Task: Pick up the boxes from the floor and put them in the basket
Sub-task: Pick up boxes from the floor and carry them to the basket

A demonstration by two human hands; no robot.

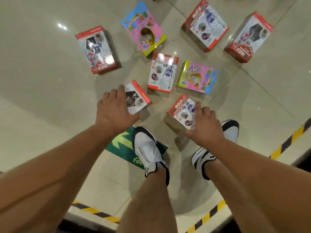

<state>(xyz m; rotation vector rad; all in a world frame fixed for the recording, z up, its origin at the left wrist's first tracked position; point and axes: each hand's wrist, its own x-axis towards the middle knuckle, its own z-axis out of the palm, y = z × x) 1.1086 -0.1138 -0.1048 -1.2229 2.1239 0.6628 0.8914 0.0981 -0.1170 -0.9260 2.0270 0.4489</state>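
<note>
Floor point(42, 73): polished tile, high gloss, mirror-like glare spots and faint grout lines. Red-edged box point(138, 98) gripped by the left hand point(114, 110): printed cardboard with a clear glossy plastic window. Red-topped box point(182, 113) under the right hand point(207, 126): same glossy printed card. Beyond both grips, pink box point(144, 32): shiny printed card, reflective oval window. Below the grips, shoes point(148, 152): white fabric-like uppers, matt. Green floor sticker point(122, 143): smooth, low sheen.
</note>
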